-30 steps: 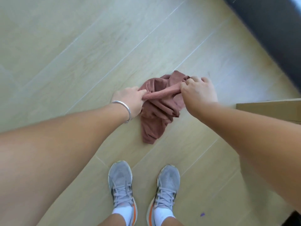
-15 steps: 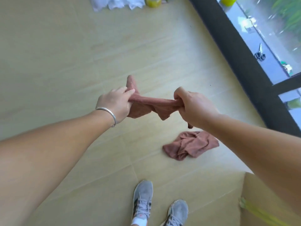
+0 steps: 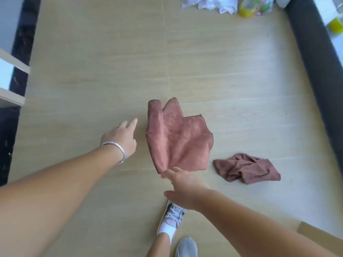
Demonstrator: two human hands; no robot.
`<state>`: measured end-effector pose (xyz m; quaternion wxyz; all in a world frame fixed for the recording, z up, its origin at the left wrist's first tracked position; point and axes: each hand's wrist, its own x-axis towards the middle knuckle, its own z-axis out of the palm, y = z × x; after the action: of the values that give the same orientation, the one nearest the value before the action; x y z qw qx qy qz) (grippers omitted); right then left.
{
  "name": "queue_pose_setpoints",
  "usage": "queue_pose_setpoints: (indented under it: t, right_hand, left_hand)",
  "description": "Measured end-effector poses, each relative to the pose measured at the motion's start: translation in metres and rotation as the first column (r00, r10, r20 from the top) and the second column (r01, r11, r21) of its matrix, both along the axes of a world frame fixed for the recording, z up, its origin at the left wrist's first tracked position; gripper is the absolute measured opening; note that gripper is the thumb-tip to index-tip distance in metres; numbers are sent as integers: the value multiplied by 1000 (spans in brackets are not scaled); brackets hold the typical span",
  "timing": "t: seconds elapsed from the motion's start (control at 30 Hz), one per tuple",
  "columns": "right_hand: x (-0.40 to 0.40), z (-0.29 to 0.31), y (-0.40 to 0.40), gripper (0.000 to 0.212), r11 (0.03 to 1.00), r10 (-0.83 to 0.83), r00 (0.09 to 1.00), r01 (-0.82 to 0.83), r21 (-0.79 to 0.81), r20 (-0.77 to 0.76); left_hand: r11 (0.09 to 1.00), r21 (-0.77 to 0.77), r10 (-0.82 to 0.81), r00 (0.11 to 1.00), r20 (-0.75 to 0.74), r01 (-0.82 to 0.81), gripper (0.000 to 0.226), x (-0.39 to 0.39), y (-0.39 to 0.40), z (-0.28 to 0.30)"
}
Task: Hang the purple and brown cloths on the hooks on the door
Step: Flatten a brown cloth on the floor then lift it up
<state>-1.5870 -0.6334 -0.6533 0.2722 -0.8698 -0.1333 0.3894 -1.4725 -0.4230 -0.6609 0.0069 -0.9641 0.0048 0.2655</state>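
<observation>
**Brown cloth opened out at mid-frame, your right hand at its lower edge**

Your right hand sits just below centre frame. Fingertips meet the lower edge of the reddish-brown terry cloth; fingers look nearly straight, thumb spread away below. Whether they pinch the fabric cannot be told, since the hand covers the contact.

The cloth is spread open in the middle of the picture, with one side rolled over at its upper left and dark-stitched corners pointing up and right.

Your left hand, silver bangle on the wrist, is left of centre. Fingers are apart and extended toward the cloth, holding nothing, a gap of floor showing between fingertips and fabric.

A second reddish-brown cloth, crumpled, lies on the pale wood-pattern floor at lower right of centre, apart from the first cloth and from both hands.

Other marks:
- Grey laced trainers at bottom centre, one partly under your right hand.
- Dark strip running diagonally down the right edge.
- White plastic bags and yellow-green bottles along the top right edge.
- Pale cardboard corner at lower right.
- White shelf edges at the left edge.
</observation>
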Motion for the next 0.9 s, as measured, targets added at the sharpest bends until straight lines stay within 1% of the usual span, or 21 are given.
queue_pose_setpoints:
  t: [0.07, 0.17, 0.3, 0.4, 0.53, 0.63, 0.73, 0.8, 0.9]
  right_hand:
    - [-34, -17, 8, 49, 997, 22, 999, -24, -73, -40]
    - [-64, -46, -2, 48, 975, 7, 1000, -8, -220, -7]
    - [-81, -99, -28, 51, 916, 5, 999, 10, -402, 37]
    - [-84, -151, -44, 55, 879, 13, 997, 25, -477, 75]
    - [-79, -220, -58, 53, 841, 26, 988, 61, -537, 153]
    - [-69, -271, -67, 52, 808, 8, 976, 121, -577, 216]
    - [-37, -316, -87, 51, 775, 84, 949, 129, -618, 303]
    - [-6, -339, -107, 56, 750, 149, 921, 132, -647, 361]
    - [41, -369, -133, 63, 714, 228, 876, 147, -684, 426]
  left_hand:
    - [1000, 21, 23, 997, -74, -21, 65, -47, 20, -17]
    - [999, 42, 17, 988, -151, -11, 62, -108, 35, -48]
    - [997, -20, -83, 981, -173, 81, 59, -170, 23, -110]
    - [986, -90, -150, 976, -157, 137, 61, -196, 2, -166]
    - [971, -207, -147, 984, -103, 123, 64, -198, -28, -240]
    - [956, -259, -145, 989, -18, 136, 74, -185, -54, -294]
    - [947, -273, -162, 985, 56, 171, 91, -152, -84, -346]
    - [934, -284, -188, 975, 121, 216, 102, -125, -108, -376]
    - [893, -355, -221, 957, 189, 276, 114, -92, -150, -413]
